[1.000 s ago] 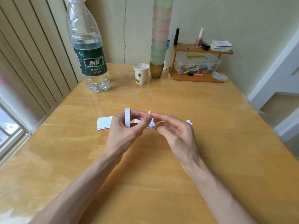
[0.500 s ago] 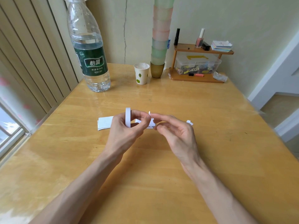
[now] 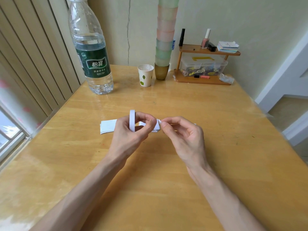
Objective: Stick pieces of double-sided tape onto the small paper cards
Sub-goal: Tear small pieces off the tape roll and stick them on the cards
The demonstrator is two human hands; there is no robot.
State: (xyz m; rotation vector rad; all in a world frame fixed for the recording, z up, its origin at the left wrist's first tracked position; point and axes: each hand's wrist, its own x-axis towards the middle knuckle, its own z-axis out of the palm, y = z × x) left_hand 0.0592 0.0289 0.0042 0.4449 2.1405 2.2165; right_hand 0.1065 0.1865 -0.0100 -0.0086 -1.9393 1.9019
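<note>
A white roll of double-sided tape (image 3: pixel 132 120) stands on edge in my left hand (image 3: pixel 129 136), whose fingers and thumb curl round it. My right hand (image 3: pixel 182 139) pinches a small white tape end (image 3: pixel 159 121) between thumb and forefinger, just right of the roll. Two small stacks of white paper cards lie on the table behind my hands: one stack (image 3: pixel 108 126) to the left, the other stack (image 3: pixel 155 126) partly hidden between my hands.
A large water bottle (image 3: pixel 90 52) stands at the back left, a paper cup (image 3: pixel 145 77) and a tall stack of coloured cups (image 3: pixel 164 47) at the back middle. A wooden shelf (image 3: pixel 203 64) with a plastic box occupies the back right. The table's right edge (image 3: pixel 260 107) is close.
My right hand has drawn slightly to the right, pulling the tape end a little away from the roll. My left hand holds the roll in the same place.
</note>
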